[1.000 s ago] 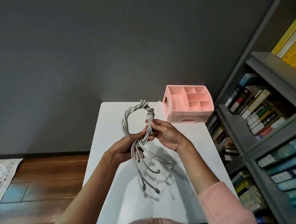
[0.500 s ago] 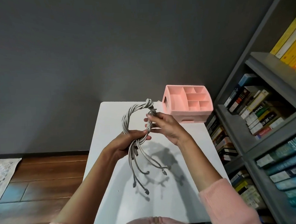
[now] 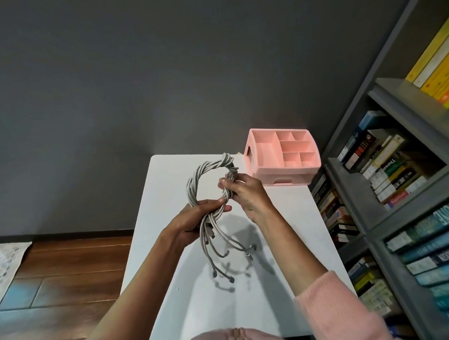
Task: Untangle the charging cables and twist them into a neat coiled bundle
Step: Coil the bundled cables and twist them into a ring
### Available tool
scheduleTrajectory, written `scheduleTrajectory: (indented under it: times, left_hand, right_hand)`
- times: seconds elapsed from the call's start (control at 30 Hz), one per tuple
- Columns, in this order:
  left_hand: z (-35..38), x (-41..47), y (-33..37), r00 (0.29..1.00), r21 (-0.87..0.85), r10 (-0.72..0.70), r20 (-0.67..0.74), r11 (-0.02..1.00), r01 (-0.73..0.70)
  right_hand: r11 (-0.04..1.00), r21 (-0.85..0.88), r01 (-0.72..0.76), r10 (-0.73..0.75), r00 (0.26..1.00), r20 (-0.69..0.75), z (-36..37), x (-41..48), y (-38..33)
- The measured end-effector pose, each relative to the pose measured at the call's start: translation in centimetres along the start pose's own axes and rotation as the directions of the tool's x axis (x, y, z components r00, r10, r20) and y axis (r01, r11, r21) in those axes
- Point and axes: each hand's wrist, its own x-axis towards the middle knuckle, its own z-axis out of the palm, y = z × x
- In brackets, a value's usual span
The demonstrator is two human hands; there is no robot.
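a: where do we have the cables (image 3: 192, 185)?

b: in the air over the table (image 3: 162, 200), twisted into a loop. our left hand (image 3: 192, 223) is clenched round the bottom of it, where the two runs meet. the loose ends (image 3: 214, 274) hang down toward us from there.

a: and our right hand (image 3: 247, 192)?

b: its fingers are curled round the right side of the loop, just above the left hand.

a: which way does the loop lie from the left grip?

b: up and away from us, with its long axis running from the left fist to the far bend. the right hand is nearer that bend, so we judge it makes the next twist while the left anchors.

a: the risk?

b: the ends splay if we loosen the left.
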Motion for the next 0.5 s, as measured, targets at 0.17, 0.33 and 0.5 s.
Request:
scheduleTrajectory:
  times: [0.17, 0.33, 0.5]
  left_hand:
    - [0.5, 0.1, 0.8, 0.996, 0.133, 0.066, -0.051, 0.989, -0.059]
    - [0.6, 0.2, 0.6, 0.995, 0.086, 0.071, -0.064, 0.994, -0.065]
    - [0.1, 0.3, 0.0, 0.999, -0.022, 0.039, -0.032, 0.999, -0.040]
  right_hand:
    - [0.996, -0.092, 0.014, -0.020, 0.997, -0.073, 0.0, 0.1, -1.3]
    - [0.991, -0.126, 0.035, -0.043, 0.997, -0.059, 0.0, 0.2, -1.5]
    - [0.997, -0.002, -0.075, 0.074, 0.992, 0.104, -0.6, -0.1, -1.1]
